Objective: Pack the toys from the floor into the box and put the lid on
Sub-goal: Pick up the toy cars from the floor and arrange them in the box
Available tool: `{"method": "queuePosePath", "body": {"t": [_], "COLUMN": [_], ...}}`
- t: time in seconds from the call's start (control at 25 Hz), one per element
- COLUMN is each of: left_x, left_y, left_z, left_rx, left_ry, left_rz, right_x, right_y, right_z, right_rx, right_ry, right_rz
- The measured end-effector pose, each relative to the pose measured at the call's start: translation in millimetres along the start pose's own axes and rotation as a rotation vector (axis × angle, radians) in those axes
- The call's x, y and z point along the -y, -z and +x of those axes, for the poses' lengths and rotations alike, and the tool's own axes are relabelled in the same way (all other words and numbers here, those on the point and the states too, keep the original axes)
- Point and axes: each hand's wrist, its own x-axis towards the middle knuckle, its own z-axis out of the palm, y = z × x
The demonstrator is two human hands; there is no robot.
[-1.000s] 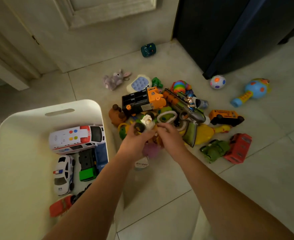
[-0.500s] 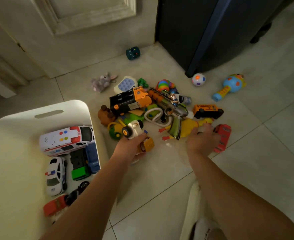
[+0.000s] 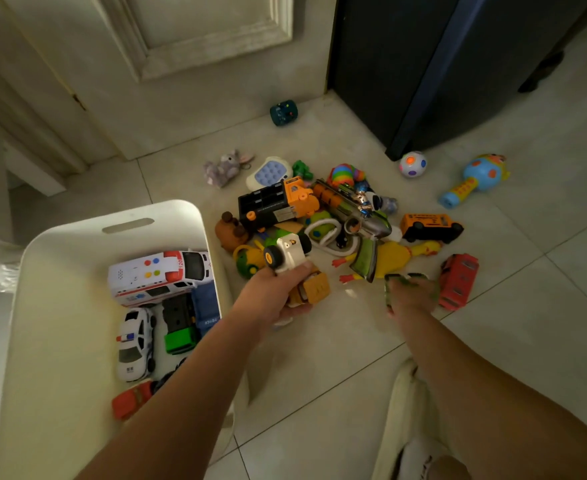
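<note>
A white box (image 3: 181,211) stands at the left on the floor, holding an ambulance (image 3: 160,275), a police car (image 3: 134,344) and other small vehicles. To its right lies a heap of toys: an orange and black truck (image 3: 278,200), a toy gun (image 3: 357,216), a yellow rubber chicken (image 3: 392,258). My left hand (image 3: 274,296) grips a white wheeled toy (image 3: 286,256) together with a small orange block toy (image 3: 314,289), just right of the box wall. My right hand (image 3: 411,296) is closed over a green toy (image 3: 389,289) beside a red bus (image 3: 458,280).
An orange bus (image 3: 430,225), a spotted ball (image 3: 413,164) and a blue rattle (image 3: 475,178) lie further right. A plush rabbit (image 3: 224,168) and a dark cube (image 3: 284,113) sit near the door. A dark cabinet (image 3: 423,64) stands behind. No lid shows.
My hands parted from the middle of the heap. The left one drew back toward the box with the white wheeled toy; the right one went right and closed on the green toy.
</note>
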Motion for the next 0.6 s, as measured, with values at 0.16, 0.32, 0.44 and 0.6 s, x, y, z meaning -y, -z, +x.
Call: {"method": "queuePosePath", "body": {"t": [0.16,0.32,0.44,0.6], "left_x": [-18.4,-45.4,-48.8,-27.5], "left_y": [18.3,74.9,135.7,192.5], "left_z": [-32.9,-87.3,-120.4,-143.1], "left_rx": [0.045,0.022,-0.169,-0.463], "left_ry": [-0.107,-0.211,-0.247,-0.182], "left_rz": [-0.074,-0.084,-0.055,0.132], "right_x": [72.7,128.6,159.3,158.3], "right_y": [22.6,27.7,14.1,-43.0], "right_z": [-117.1,-208.3,-287.1,-360.9], "right_rx": [-0.103,-0.048,0.164,0.487], "right_ry": [0.037,0.479,0.784,0.970], "right_rz": [0.405,0.469,0.429,0.139]}}
